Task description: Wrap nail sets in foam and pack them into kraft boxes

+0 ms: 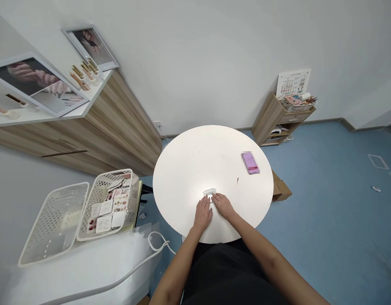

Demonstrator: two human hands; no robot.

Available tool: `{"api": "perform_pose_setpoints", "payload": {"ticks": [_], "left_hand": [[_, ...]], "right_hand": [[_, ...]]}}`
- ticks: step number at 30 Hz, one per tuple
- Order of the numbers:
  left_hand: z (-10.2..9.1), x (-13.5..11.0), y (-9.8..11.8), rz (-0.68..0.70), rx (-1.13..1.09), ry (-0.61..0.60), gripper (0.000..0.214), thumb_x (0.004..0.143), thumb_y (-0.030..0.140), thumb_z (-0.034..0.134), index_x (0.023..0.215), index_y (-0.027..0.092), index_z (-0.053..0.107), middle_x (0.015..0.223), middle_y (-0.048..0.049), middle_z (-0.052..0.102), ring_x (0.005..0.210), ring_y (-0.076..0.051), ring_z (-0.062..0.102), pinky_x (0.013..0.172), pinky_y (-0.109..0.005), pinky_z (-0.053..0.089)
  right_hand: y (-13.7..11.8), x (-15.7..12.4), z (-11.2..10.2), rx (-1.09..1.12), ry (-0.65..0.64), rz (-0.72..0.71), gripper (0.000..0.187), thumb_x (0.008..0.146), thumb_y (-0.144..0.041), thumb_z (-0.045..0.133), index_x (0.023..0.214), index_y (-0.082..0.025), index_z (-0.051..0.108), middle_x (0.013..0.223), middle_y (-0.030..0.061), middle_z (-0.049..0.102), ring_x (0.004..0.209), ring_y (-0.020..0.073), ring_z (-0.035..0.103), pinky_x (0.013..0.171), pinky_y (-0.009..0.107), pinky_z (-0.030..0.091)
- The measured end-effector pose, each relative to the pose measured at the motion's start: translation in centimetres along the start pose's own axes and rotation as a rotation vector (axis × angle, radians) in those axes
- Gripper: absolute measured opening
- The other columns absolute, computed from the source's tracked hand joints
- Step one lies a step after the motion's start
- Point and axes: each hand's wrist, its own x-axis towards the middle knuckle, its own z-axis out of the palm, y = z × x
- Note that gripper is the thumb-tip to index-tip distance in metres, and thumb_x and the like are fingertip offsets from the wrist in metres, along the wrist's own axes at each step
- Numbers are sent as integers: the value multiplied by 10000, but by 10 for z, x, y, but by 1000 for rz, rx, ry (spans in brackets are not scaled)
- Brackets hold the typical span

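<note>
A small pale rectangular case (210, 192), with what looks like a clear, greyish inside, lies near the front of the round white table (189, 161). My left hand (203, 213) rests palm down, fingers stretched toward the case's near left edge and thumb apart. From the right, my right hand (223, 205) reaches in with extended fingers, its fingertips at the case's near right corner. Both hands look open, and they partly cover the near side of the case. Its contents are too small to make out.
A blurred purple item (250, 162) lies at the table's right. White baskets (130, 203) with cards stand at left, near a white cable (157, 250). A wooden cabinet (125, 123), a small shelf unit (268, 112) and a cardboard box (281, 188) surround the table.
</note>
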Motion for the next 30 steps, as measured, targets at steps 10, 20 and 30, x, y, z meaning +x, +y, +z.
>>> {"api": "perform_pose_setpoints", "payload": {"ticks": [10,20,30], "left_hand": [[11,-13,1,53,73,-86,644,953,190,314,1552,160,79,1597,-126,225,1481,-242,182,1179,-497,230],[16,-12,-3,63,116,-99,646,980,271,324,1554,160,49,1600,-120,216,1487,-244,154,1190,-496,202],[-3,25,-12,-273,43,133,434,922,175,367,1339,193,488,1537,-122,367,1466,-277,234,1141,-579,286]], "right_hand": [[1,-24,12,-46,-83,-31,618,858,-33,360,1473,-90,364,1552,119,343,1446,265,262,1136,460,324],[3,-25,15,-138,-85,-67,688,879,-102,382,1538,-109,183,1597,113,214,1481,262,155,1166,473,254],[35,40,15,-86,-78,0,592,911,-167,336,1501,-125,315,1533,164,365,1415,312,321,1117,547,282]]}}
